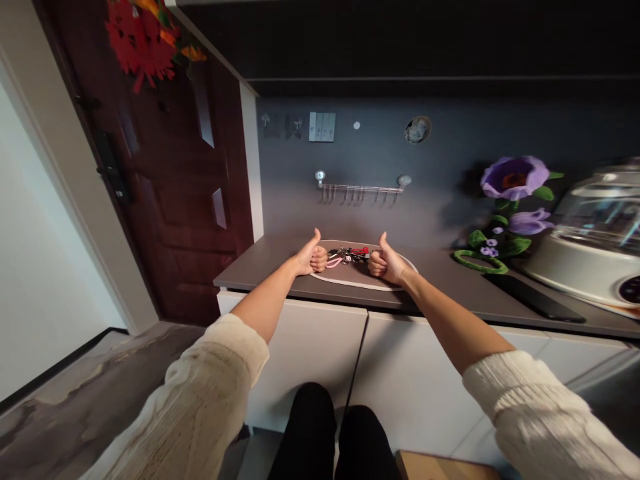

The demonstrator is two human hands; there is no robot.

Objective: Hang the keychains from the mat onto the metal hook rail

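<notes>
Both arms reach out over the dark countertop (280,267). My left hand (313,259) is curled into a fist with its thumb pointing up, and nothing shows in it. Opposite it, my right hand (387,262) makes the same thumb-up fist, also with nothing visible inside. Between the two fists lies a small heap of what look like keys and keychains (349,255), with red, black and pink parts. A thin white oval outline (345,283) runs around the heap and passes under my hands; I cannot tell whether it is a cord or a mat's rim.
On the wall hangs a rail with several hooks (361,189). At the right stand purple crocheted flowers (515,180), a black phone-like slab (537,299) and a cream appliance with a clear lid (590,247). A dark cabinet (425,47) overhangs the counter. A brown door (170,200) is at left.
</notes>
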